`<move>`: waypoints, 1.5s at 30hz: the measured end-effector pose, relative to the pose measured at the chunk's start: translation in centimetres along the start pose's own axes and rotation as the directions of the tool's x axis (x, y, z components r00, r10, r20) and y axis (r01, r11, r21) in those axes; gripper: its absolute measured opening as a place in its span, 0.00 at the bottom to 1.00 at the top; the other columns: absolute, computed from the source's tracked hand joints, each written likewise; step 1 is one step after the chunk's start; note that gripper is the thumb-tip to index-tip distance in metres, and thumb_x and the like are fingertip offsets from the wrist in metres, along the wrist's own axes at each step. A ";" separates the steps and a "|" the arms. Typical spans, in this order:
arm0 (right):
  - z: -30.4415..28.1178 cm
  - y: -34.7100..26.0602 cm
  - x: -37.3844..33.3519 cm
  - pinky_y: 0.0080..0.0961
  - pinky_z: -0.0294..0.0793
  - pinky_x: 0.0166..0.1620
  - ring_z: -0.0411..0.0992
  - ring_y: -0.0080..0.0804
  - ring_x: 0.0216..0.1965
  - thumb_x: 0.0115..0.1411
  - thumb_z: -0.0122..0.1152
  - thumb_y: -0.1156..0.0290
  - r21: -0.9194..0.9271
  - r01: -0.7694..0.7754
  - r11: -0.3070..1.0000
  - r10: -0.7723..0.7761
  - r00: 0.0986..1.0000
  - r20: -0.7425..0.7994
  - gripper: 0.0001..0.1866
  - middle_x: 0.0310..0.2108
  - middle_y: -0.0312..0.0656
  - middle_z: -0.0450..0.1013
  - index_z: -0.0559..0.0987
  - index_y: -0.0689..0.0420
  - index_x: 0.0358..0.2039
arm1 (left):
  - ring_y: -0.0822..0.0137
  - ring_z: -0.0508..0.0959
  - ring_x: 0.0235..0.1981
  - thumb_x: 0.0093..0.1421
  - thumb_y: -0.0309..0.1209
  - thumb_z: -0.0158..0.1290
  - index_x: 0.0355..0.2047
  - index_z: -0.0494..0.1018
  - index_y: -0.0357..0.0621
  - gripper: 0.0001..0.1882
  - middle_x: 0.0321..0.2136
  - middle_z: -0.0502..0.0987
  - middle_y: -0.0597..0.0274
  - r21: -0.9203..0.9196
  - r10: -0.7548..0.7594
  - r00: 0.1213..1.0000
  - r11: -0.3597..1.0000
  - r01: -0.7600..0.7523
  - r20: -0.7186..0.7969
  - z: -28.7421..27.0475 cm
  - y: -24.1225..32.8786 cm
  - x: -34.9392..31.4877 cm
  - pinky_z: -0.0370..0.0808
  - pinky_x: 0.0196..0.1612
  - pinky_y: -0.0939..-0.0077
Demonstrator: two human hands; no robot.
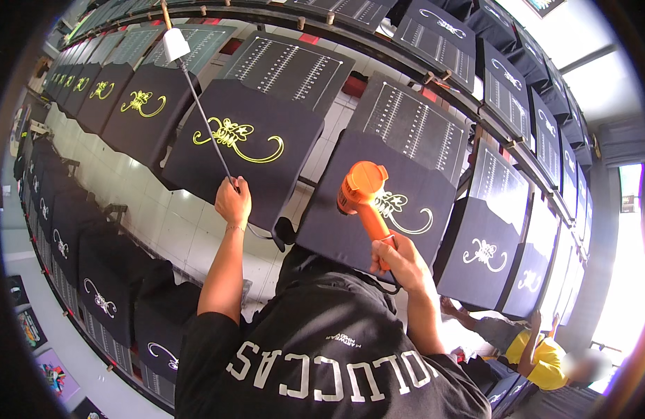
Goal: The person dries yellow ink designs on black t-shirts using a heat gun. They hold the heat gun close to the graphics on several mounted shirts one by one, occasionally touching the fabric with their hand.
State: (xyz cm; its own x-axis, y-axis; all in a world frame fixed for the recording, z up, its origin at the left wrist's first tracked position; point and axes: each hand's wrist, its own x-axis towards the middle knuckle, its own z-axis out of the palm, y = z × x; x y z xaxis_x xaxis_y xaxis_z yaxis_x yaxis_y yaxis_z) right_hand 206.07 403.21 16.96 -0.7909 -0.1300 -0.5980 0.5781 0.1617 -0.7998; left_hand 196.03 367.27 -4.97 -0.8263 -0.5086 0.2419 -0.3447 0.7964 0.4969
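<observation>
In my right hand [400,260] is an orange hot-air gun [368,183], gripped by its handle. Its round head hangs over a black T-shirt [343,223] laid on a board, partly covering the pale swirling print [409,215]. My left hand [233,201] is closed around a dark cord [205,122], which runs taut up to a white connector [176,45] hanging at the upper left. Below that hand the cord loops toward my body. Beside it, on the left, lies another black shirt [196,164] with a yellow print [231,136].
Rows of boards bearing printed black shirts stretch left and right, with more along a rail [378,49] ahead and behind on the left. Tiled floor [176,202] shows between rows. A person in a yellow shirt [542,359] works at the lower right.
</observation>
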 end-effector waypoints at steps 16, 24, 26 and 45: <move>-2.3 2.1 -0.7 0.20 0.72 0.29 0.74 0.23 0.25 0.66 0.57 0.61 0.070 0.032 0.997 -0.019 0.983 -0.180 0.14 0.26 0.36 0.72 0.73 0.62 0.38 | 0.49 0.80 0.31 0.63 0.43 0.53 0.27 0.72 0.45 0.15 0.26 0.79 0.57 -0.017 -0.020 0.999 1.000 0.020 0.027 -0.1 0.2 0.0 0.74 0.34 0.54; -2.9 2.0 -0.5 0.20 0.70 0.28 0.72 0.23 0.24 0.67 0.56 0.60 0.138 0.077 0.987 -0.047 0.978 -0.204 0.14 0.26 0.35 0.71 0.72 0.60 0.37 | 0.49 0.80 0.31 0.63 0.43 0.53 0.27 0.72 0.45 0.16 0.26 0.79 0.57 0.004 -0.014 1.000 1.000 0.014 0.004 0.3 -0.3 0.0 0.74 0.34 0.53; -2.9 2.3 -0.2 0.20 0.72 0.29 0.73 0.22 0.24 0.66 0.58 0.60 0.115 0.077 0.990 -0.050 0.974 -0.220 0.16 0.26 0.35 0.71 0.73 0.62 0.40 | 0.49 0.80 0.31 0.63 0.44 0.53 0.27 0.72 0.45 0.16 0.26 0.79 0.57 0.005 0.002 1.000 1.000 -0.002 -0.005 0.3 -0.3 0.0 0.74 0.34 0.53; -2.9 0.4 3.4 0.21 0.73 0.29 0.73 0.22 0.24 0.67 0.57 0.61 0.128 0.120 0.984 -0.099 0.982 -0.158 0.14 0.25 0.35 0.70 0.73 0.60 0.34 | 0.50 0.80 0.33 0.63 0.44 0.53 0.28 0.73 0.44 0.15 0.27 0.79 0.58 0.006 -0.030 0.999 1.000 0.030 0.016 0.2 -0.2 0.0 0.74 0.36 0.54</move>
State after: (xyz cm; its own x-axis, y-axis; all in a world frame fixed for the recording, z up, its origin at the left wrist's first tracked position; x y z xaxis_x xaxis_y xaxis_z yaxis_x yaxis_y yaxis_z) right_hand 202.99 405.68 14.77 -0.8662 0.0108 -0.4996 0.4997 0.0182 -0.8660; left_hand 196.00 367.18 -5.26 -0.8225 -0.5270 0.2140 -0.3719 0.7830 0.4986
